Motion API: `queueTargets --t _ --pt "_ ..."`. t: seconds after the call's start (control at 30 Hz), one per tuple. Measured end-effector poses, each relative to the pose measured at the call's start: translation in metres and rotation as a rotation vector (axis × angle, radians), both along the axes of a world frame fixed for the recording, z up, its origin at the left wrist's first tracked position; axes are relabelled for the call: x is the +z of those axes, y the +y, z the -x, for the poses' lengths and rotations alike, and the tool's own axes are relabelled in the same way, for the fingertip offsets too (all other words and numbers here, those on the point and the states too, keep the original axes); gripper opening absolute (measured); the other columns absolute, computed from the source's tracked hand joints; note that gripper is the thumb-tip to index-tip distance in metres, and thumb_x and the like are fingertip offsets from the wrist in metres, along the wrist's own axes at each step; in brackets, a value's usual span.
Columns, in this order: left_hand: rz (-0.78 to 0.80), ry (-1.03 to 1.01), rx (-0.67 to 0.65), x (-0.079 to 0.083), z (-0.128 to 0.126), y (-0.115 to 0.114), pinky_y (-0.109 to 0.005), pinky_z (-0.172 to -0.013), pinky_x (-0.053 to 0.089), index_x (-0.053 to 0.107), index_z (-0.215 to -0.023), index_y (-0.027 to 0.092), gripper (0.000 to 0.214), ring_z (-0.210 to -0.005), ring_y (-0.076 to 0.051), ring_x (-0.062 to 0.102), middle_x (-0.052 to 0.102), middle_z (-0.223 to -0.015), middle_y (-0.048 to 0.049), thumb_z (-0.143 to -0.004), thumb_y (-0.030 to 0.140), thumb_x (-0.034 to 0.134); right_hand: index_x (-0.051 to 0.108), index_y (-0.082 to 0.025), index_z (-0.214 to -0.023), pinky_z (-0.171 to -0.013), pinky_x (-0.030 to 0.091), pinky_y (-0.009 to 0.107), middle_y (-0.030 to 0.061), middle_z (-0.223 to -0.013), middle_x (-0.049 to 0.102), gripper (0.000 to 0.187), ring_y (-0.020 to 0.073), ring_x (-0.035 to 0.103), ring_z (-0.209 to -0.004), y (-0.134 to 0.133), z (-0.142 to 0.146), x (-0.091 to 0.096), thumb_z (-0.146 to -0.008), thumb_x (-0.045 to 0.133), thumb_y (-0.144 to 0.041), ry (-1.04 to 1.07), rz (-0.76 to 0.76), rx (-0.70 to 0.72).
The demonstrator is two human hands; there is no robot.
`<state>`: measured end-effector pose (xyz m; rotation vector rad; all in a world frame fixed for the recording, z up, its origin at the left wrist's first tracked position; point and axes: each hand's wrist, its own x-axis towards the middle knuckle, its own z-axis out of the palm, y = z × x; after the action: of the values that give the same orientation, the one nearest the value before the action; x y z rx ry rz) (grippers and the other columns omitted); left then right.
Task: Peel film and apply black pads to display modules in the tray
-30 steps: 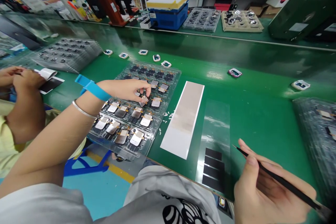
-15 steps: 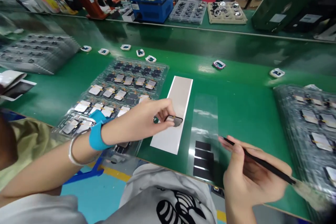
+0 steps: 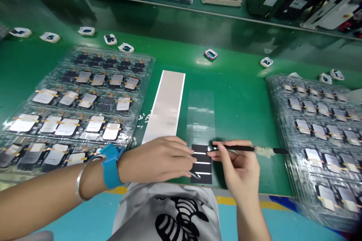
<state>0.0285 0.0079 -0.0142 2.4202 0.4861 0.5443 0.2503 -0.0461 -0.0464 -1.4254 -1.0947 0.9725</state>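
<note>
The left hand [image 3: 158, 156] has moved away from the white strip [image 3: 165, 105] and is now above the black strips [image 3: 201, 163]. The right hand [image 3: 237, 167] has come closer to them, and its brush [image 3: 243, 148] now lies almost level, with the thin end just beside the top strip. The view has also moved, so more of the right tray [image 3: 316, 139] can be seen.

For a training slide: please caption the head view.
Left hand at black strips on clear film, right hand holding a brush, between parts trays on a green bench.
</note>
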Motion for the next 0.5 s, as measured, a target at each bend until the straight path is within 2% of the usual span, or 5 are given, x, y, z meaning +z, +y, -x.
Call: queueTargets --t 0.13,0.5 --pt "-0.027 0.061 -0.05 0.0005 0.0007 0.0034 -0.036 -0.102 0.046 0.062 -0.097 0.018 0.018 -0.108 -0.02 0.066 0.074 -0.108 -0.0067 -0.101 0.027 0.046 0.055 -0.017 -0.092 -0.059 0.065 0.03 0.0061 -0.088 0.071 0.02 0.0181 0.073 -0.063 -0.0002 0.0005 0.0 -0.082 0.07 -0.026 -0.002 -0.019 -0.003" --pt "0.058 0.009 0.048 -0.0069 -0.0002 0.002 -0.037 -0.098 0.048 0.064 -0.109 0.02 0.019 -0.1 -0.019 0.068 0.074 -0.107 -0.0052 -0.099 0.028 0.05 0.056 -0.015 -0.092 -0.064 0.065 0.029 0.0079 -0.091 0.07 0.024 0.0177 0.073 -0.066 -0.0028 0.0027 0.0028 -0.081 0.072 -0.03 -0.007 0.045 -0.077"
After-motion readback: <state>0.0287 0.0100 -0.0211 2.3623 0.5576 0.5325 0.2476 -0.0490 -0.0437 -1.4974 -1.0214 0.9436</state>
